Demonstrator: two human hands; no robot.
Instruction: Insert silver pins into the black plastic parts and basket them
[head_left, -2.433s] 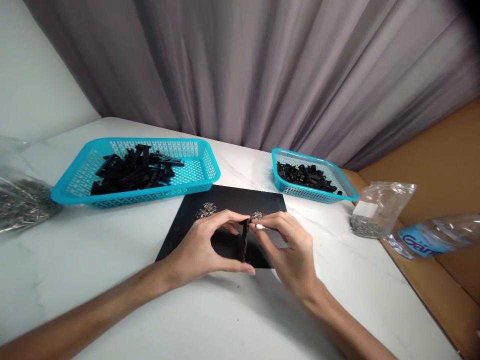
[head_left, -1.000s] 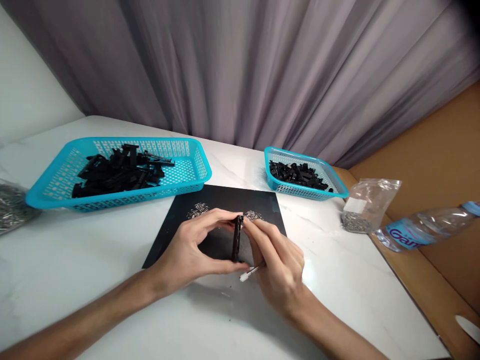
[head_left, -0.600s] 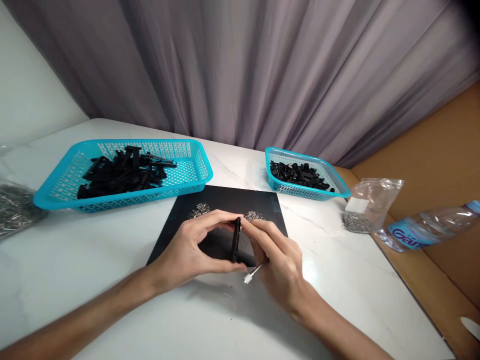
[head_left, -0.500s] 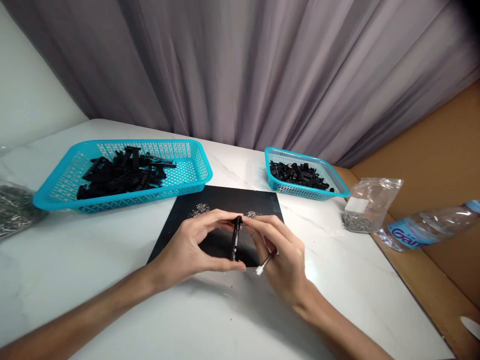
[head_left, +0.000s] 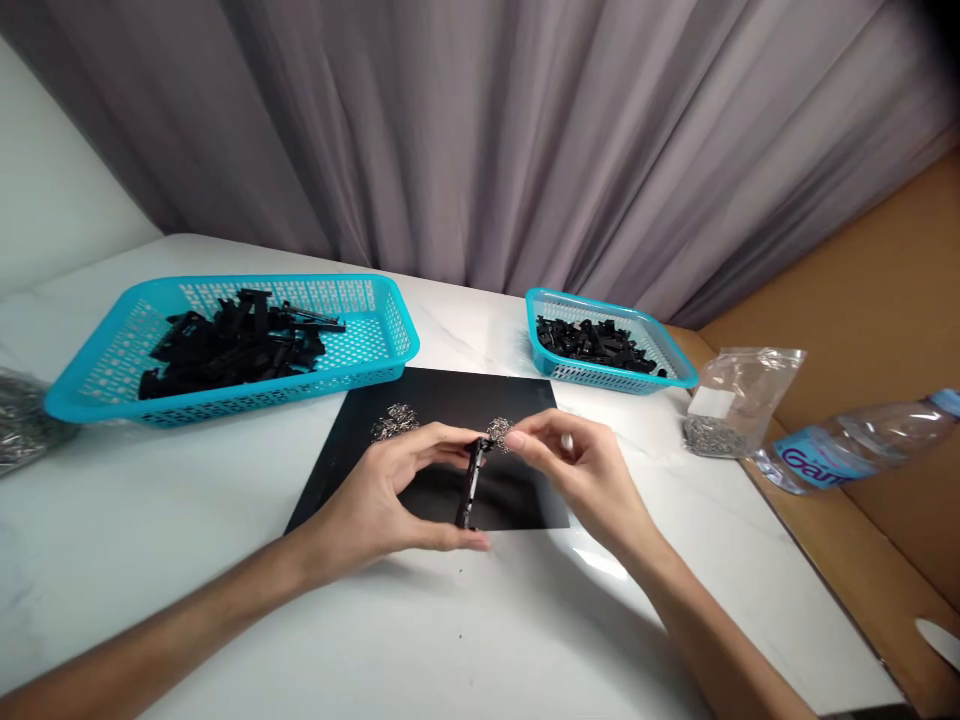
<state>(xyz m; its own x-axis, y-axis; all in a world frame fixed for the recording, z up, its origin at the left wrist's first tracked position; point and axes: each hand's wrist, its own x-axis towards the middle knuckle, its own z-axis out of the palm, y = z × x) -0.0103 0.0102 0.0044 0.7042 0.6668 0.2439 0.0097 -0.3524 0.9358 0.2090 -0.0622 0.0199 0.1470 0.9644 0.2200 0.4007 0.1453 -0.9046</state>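
My left hand (head_left: pixel 390 490) grips a narrow black plastic part (head_left: pixel 471 485) upright between the thumb below and the fingers above. My right hand (head_left: pixel 581 465) is closed just right of the part's top end, thumb and forefinger together over a small pile of metal pins (head_left: pixel 499 433). A white tip (head_left: pixel 567 441) of a thin tool shows among its curled fingers; the rest of the tool is hidden. A second pile of metal pins (head_left: pixel 394 421) lies behind my left hand. Both piles rest on a black mat (head_left: pixel 315 487).
A large blue basket (head_left: pixel 409 340) of black plastic parts stands at the back left, a smaller blue basket (head_left: pixel 686 372) of black pieces at the back right. Bags of metal pins lie at the far left (head_left: pixel 30 425) and right (head_left: pixel 709 436). A water bottle (head_left: pixel 825 455) is beyond the right edge.
My right hand has moved right, off the black part's top, and turned, so the tool's white end now shows between the fingers. My left hand still holds the part in nearly the same place.
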